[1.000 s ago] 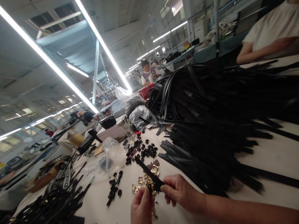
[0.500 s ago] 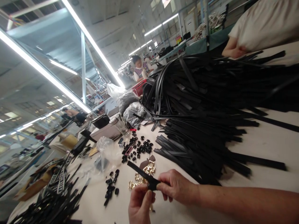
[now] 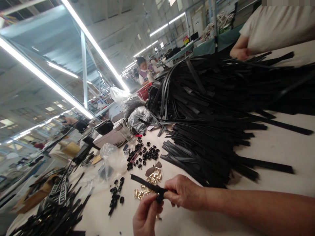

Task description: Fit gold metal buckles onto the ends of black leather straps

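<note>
Between my two hands is a short black strap (image 3: pixel 142 182), its free end pointing up and left. My right hand (image 3: pixel 184 192) is closed on the strap from the right, thumb and fingers pinched together. My left hand (image 3: pixel 145 214) pinches at the lower side of the same strap, close to the right fingertips. A small dark, shiny piece sits at the left fingertips; its shape is partly hidden. Just behind the strap lie gold metal buckles (image 3: pixel 155 176) in a loose pile. Several small black loops (image 3: pixel 115 196) are scattered left of my left hand.
A big heap of black straps (image 3: pixel 197 141) covers the right of the table. More black loops (image 3: pixel 150 153) lie beyond the buckles, near a glass jar (image 3: pixel 126 132) and plastic bags (image 3: pixel 140 118). Another strap pile (image 3: pixel 56 213) is at lower left. A person's arm (image 3: pixel 240 49) is across the table.
Both hands stay on the strap, with slight finger movement. The strap's free end has dipped a little to the left. The whole view has shifted slightly.
</note>
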Demonstrator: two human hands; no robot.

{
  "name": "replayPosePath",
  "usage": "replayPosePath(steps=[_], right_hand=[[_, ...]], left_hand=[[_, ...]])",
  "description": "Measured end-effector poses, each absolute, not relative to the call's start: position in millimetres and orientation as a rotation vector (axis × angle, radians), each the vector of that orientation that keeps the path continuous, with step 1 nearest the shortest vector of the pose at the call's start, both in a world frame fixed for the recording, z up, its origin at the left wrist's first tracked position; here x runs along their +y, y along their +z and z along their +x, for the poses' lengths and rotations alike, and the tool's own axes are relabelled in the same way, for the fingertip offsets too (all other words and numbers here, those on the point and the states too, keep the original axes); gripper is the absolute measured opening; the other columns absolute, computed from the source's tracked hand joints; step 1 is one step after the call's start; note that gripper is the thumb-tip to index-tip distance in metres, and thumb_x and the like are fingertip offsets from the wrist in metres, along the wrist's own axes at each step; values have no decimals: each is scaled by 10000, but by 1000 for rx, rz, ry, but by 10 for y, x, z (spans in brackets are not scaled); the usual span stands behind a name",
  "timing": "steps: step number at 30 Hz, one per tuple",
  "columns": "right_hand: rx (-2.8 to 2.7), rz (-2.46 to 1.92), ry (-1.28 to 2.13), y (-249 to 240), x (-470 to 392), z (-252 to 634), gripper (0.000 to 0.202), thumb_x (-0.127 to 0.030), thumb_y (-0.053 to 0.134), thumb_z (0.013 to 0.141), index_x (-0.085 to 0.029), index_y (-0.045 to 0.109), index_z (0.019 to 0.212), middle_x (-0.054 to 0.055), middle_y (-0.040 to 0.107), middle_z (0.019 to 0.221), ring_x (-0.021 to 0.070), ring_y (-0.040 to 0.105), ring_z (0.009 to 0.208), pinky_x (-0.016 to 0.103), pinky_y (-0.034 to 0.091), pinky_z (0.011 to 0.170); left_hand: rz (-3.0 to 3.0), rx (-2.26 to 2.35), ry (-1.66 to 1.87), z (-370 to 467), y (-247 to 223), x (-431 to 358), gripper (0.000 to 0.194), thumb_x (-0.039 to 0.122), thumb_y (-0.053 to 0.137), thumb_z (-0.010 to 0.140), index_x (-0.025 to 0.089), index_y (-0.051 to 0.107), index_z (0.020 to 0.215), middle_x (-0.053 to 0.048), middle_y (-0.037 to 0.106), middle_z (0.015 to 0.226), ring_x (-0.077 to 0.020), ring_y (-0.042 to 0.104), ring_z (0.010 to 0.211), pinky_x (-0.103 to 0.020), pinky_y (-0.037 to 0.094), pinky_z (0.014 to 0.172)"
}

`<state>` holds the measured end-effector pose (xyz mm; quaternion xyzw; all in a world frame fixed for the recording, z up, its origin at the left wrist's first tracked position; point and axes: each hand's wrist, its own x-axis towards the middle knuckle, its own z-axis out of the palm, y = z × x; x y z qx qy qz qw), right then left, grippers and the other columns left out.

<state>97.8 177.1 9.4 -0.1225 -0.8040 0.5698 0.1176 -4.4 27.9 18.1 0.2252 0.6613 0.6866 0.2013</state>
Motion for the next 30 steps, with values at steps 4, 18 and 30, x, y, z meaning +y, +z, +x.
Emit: replayPosePath(steps=[4, 18, 30], right_hand=[[-2371, -340, 1684, 82, 1753, 983, 228, -300, 536, 872, -149, 685, 790, 33, 710, 656, 104, 605, 516, 140, 361, 460], [-2507, -374, 1537, 144, 1762, 999, 187, -244, 560, 849, -142, 659, 729, 19, 664, 630, 101, 562, 534, 171, 345, 496], [-1921, -288, 2478, 94, 1748, 923, 139, -193, 523, 851, -111, 615, 785, 9, 618, 631, 70, 552, 463, 138, 432, 449]], left_hand=[[507, 1785, 1926, -64, 170, 282, 395, 465, 938, 517, 194, 766, 749, -36, 712, 698, -128, 618, 567, -168, 498, 537], [669, 1912, 1789, -120, 150, 244, 387, 496, 889, 590, 203, 793, 824, -61, 713, 780, -134, 594, 579, -192, 501, 538], [765, 1869, 1977, 5, 103, 280, 318, 420, 903, 610, 234, 771, 831, -44, 730, 798, -167, 668, 685, -174, 542, 617]])
